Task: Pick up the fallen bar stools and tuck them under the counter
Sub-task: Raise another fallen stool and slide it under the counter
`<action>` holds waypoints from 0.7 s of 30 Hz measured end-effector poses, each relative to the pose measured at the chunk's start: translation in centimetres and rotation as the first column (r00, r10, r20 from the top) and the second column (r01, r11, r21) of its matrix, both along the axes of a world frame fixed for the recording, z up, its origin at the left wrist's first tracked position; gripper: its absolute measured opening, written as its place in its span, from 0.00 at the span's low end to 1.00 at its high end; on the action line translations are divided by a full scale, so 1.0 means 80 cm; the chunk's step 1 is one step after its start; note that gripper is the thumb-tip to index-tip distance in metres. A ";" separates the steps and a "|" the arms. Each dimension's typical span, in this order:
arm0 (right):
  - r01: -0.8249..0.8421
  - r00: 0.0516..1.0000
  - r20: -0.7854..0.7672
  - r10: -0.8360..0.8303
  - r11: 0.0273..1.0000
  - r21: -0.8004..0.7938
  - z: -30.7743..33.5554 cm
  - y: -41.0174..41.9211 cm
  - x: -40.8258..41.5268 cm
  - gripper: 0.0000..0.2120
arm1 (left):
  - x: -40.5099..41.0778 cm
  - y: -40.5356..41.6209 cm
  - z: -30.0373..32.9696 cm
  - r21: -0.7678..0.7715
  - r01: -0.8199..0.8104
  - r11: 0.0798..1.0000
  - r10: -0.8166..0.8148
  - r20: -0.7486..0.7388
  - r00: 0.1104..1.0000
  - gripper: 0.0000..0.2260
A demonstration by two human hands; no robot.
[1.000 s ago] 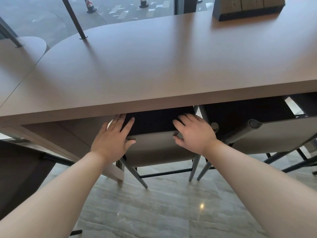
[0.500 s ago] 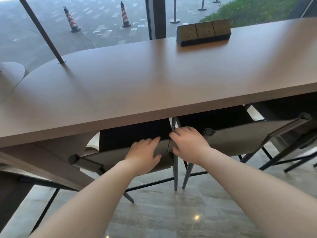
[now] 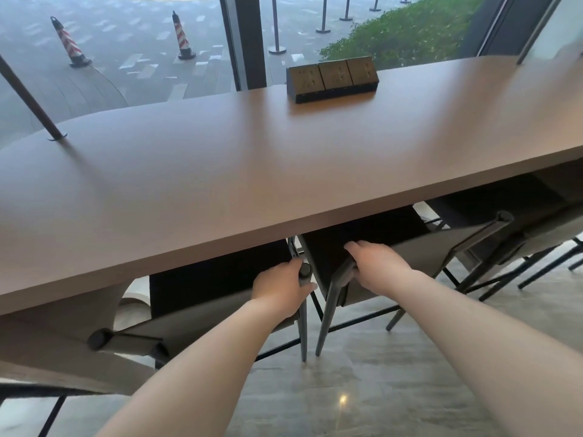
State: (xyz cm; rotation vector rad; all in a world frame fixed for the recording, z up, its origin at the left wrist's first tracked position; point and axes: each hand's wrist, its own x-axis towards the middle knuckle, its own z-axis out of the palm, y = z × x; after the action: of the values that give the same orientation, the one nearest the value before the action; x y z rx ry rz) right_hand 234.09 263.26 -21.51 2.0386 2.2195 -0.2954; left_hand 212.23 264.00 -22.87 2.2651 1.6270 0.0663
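Observation:
A long brown counter [image 3: 252,171] runs across the head view. Three grey-backed bar stools stand upright with their seats under it. My left hand [image 3: 280,288] is closed around the right top post of the left stool [image 3: 195,313]. My right hand [image 3: 375,266] grips the left top edge of the middle stool [image 3: 419,252], fingers over the backrest. The two stools' legs nearly touch between my hands. A third stool [image 3: 542,228] stands further right, partly cut off by the frame edge.
A black power socket block [image 3: 331,78] sits on the counter's far side. A slanted metal rod [image 3: 31,102] passes through the counter at left. The counter's curved support panel [image 3: 63,357] stands left of the stools. Polished stone floor [image 3: 362,389] lies below.
Both hands have shifted right. The left hand went from the left stool's backrest to its right post; the right hand moved off that stool onto the middle stool's edge.

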 end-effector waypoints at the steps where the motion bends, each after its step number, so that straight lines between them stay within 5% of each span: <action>1: 0.000 1.000 0.021 0.001 1.000 -0.021 0.002 0.002 0.002 0.23 | 0.001 0.002 -0.002 0.008 0.005 1.000 -0.005 -0.013 1.000 0.22; 9: -0.043 0.990 0.133 0.048 0.998 -0.041 0.010 0.006 0.004 0.16 | 0.000 0.014 -0.010 0.123 0.136 0.983 -0.113 -0.180 0.977 0.21; 21: -0.095 0.989 0.114 0.098 0.995 -0.028 0.009 0.012 0.015 0.16 | 0.003 0.012 -0.014 0.157 0.153 0.976 -0.121 -0.195 0.973 0.18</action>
State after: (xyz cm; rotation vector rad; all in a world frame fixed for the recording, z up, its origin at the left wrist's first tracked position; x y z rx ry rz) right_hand 235.27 264.25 -20.77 1.8788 2.2261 -0.1877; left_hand 212.46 264.96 -24.01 2.5775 1.6022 -0.0407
